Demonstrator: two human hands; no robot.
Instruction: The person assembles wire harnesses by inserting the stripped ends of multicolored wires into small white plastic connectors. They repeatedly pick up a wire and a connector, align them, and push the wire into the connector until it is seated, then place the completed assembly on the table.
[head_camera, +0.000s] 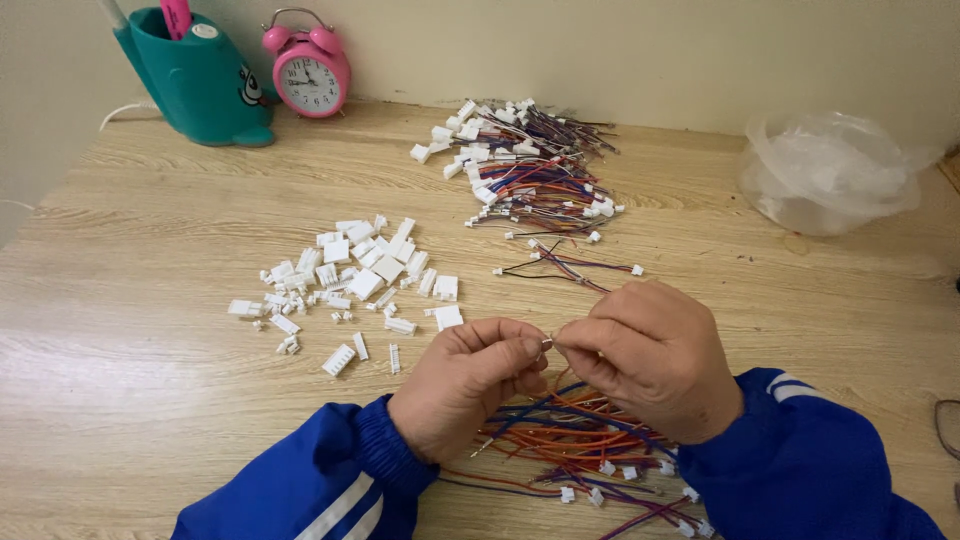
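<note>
while both hands meet above the wooden table (150, 400), the left hand (465, 385) and the right hand (650, 360) each pinch, fingertips closed, one side of a tiny white connector (547, 344) between them; thin wires run from it under the right hand. taking that connector as the landmark: just below it, under the wrists, lies one loose bundle of red, blue and orange wires (580, 440) with small white plugs at their ends. to its left is one scattered heap of white plastic housings (360, 275), far too many to count, several dozen at least. just beyond it lie a few separate leads (575, 265), about three or four. farther beyond sits one larger pile of finished wire harnesses (530, 165). far to its right rests one clear plastic bag (825, 175), crumpled, with whitish contents i cannot make out. far beyond and to its left stand one pink alarm clock (308, 70) and one teal holder (195, 80), which holds a pink pen and a white one.
</note>
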